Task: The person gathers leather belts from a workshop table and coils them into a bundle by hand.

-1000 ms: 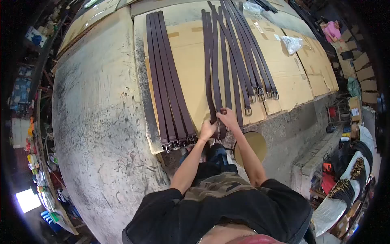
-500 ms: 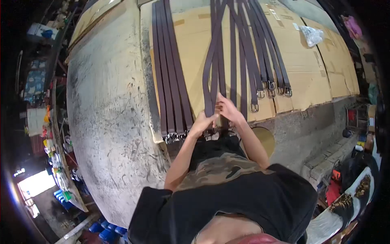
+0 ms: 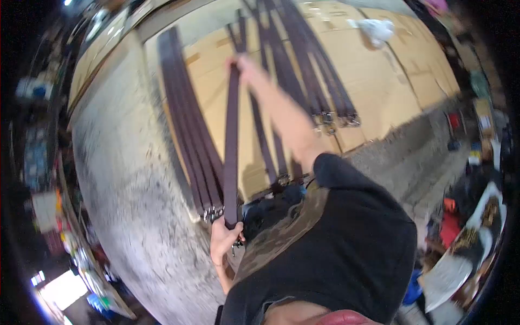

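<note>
A dark brown belt [image 3: 232, 141] is stretched lengthwise between my two hands. My left hand [image 3: 223, 238] grips it near its buckle end, close to my body, with the thumb on top. Out over the cardboard, my right hand [image 3: 241, 66] is closed round the belt farther along; motion blurs its fingers. To the left lies a row of similar belts [image 3: 189, 114], their buckles [image 3: 213, 213] by my left hand. More belts [image 3: 295, 70] lie in a loose bunch to the right of my right hand, with metal buckles [image 3: 326, 120] at their near ends.
Flattened cardboard [image 3: 374, 81] covers part of the work surface. A clear plastic bag [image 3: 377, 32] sits on its far right side. The scuffed grey tabletop [image 3: 124, 162] extends on the left. At lower right is a white sack [image 3: 444, 276] with brass-coloured pieces nearby.
My hands were close together on the belt; now my right hand has gone far forward and my left back and leftward, drawing it out straight. The view has turned.
</note>
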